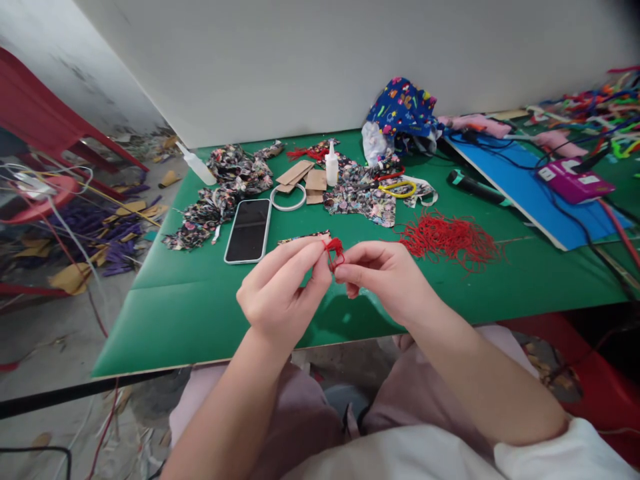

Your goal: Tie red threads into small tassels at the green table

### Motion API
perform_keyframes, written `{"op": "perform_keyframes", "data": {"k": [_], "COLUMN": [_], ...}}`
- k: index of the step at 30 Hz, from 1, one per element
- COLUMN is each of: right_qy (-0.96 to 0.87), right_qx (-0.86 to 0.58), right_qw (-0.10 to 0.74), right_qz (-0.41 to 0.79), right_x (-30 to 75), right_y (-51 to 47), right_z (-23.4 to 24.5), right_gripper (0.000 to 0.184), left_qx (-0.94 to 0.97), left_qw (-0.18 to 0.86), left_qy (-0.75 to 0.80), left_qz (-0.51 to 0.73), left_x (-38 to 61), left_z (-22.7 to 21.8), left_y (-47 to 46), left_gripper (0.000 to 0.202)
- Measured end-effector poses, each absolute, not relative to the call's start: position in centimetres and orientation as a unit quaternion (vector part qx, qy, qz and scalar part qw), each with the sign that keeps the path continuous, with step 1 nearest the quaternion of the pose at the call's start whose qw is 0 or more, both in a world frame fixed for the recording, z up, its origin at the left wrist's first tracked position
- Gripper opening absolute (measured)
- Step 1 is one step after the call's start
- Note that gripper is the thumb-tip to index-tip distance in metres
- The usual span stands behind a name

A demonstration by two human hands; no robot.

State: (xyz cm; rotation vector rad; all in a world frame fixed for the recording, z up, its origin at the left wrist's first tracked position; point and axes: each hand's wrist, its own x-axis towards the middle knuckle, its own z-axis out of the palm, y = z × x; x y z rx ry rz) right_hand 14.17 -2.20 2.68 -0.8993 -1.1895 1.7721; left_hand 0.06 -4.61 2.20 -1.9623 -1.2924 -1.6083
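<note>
My left hand [286, 283] and my right hand [385, 270] meet over the near part of the green table, both with fingertips pinched. Between them is a small looped bunch of red string [335, 250], gripped from both sides. A narrow strip of dark floral fabric [303, 237] shows just behind my left fingers; whether that hand holds it I cannot tell. To the right of my right hand lies a loose pile of red strings [450, 240]. A phone [248, 231] with a white edge rests left of my left hand.
On the green table [170, 313] are floral fabric pieces [240, 170], a white ring [289, 197], brown cardboard pieces [295, 175], two white squeeze bottles [331, 167] [197, 165] and yellow-handled scissors [400, 189]. Farther right are a box cutter [477, 189], a blue board [520, 193] and pink glue guns [480, 125] with cables.
</note>
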Motion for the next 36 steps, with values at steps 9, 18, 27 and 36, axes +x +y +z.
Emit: {"op": "perform_keyframes", "data": {"k": [9, 18, 27, 36], "right_qy": [-0.442, -0.453, -0.766, -0.76], "right_qx": [-0.305, -0.241, -0.377, -0.416], "right_qw": [0.388, 0.346, 0.332, 0.368], "right_qz": [0.749, 0.786, 0.401, 0.336], "right_x": [13.8, 13.6, 16.3, 17.2], "right_y": [-2.5, -2.5, -2.4, -1.9], "right_z": [2.2, 1.8, 4.7, 5.1], "right_gripper": [0.016, 0.021, 0.013, 0.012], "left_qx": [-0.673, -0.669, -0.715, -0.706], "left_qw": [0.139, 0.141, 0.111, 0.029], "left_qy": [-0.455, -0.465, -0.459, -0.485], "left_qz": [-0.565, -0.562, -0.515, -0.515], "left_x": [0.2, 0.2, -0.1, 0.8], "left_z": [2.3, 2.4, 1.6, 1.6], "left_y": [-4.7, -4.9, -3.8, -3.9], "left_gripper": [0.019, 0.018, 0.014, 0.01]}}
